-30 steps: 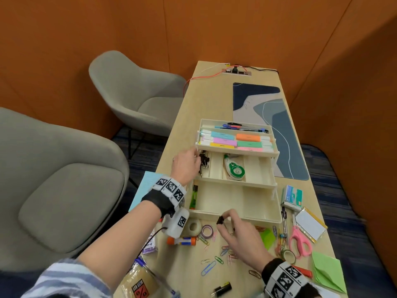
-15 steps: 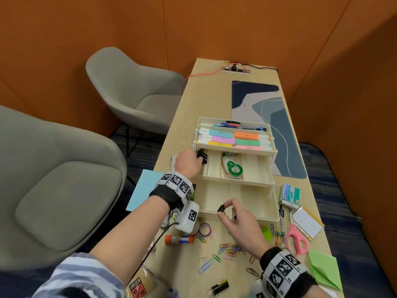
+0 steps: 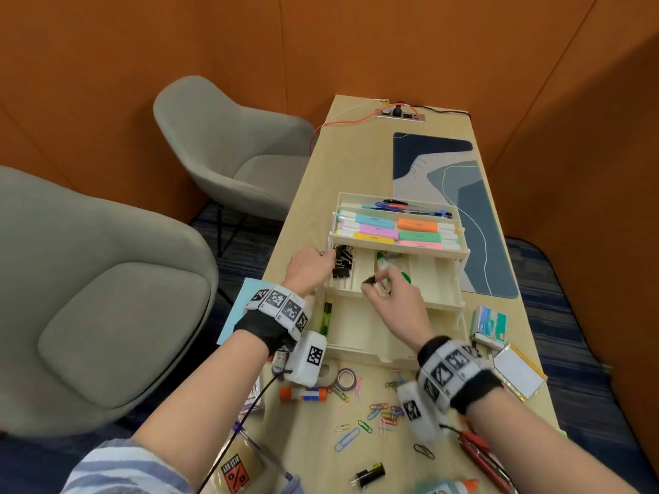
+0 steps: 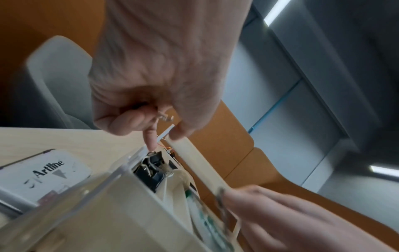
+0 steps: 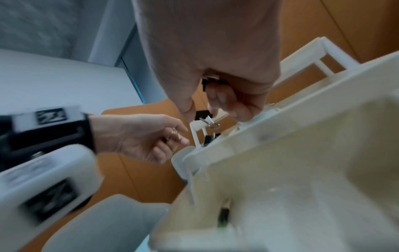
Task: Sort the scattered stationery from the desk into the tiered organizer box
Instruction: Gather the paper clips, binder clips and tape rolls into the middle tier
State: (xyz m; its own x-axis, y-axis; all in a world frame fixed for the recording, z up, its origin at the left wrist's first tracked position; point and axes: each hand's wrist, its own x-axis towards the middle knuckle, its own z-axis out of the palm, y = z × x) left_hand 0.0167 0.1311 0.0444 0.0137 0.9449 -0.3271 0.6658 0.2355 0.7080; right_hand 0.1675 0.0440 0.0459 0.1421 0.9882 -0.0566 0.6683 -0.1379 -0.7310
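Left wrist view: white case (image 4: pixel 46 175) marked "Artline", on the desk (image 3: pixel 356 165) below the left hand (image 4: pixel 159 71). Left fingers curl round a small metal loop, tips at the organizer (image 3: pixel 442 301) rim over the binder clips (image 3: pixel 343 262). Right hand (image 3: pixel 394 308) pinches a black clip (image 3: pixel 369 280) above the middle tier, beside the green tape dispenser (image 3: pixel 401 276). Pack (image 3: pixel 235 472) labelled "BEST BUY" at the near edge.

Even, bright overhead light, soft shadows only. Ceiling strip lights (image 4: pixel 278 12) glow in the left wrist view. Head view sharp mid-frame, bowed at the edges. The right hand (image 3: pixel 396 304) smears slightly; both wrist views are soft and streaky, nearest parts blurred.
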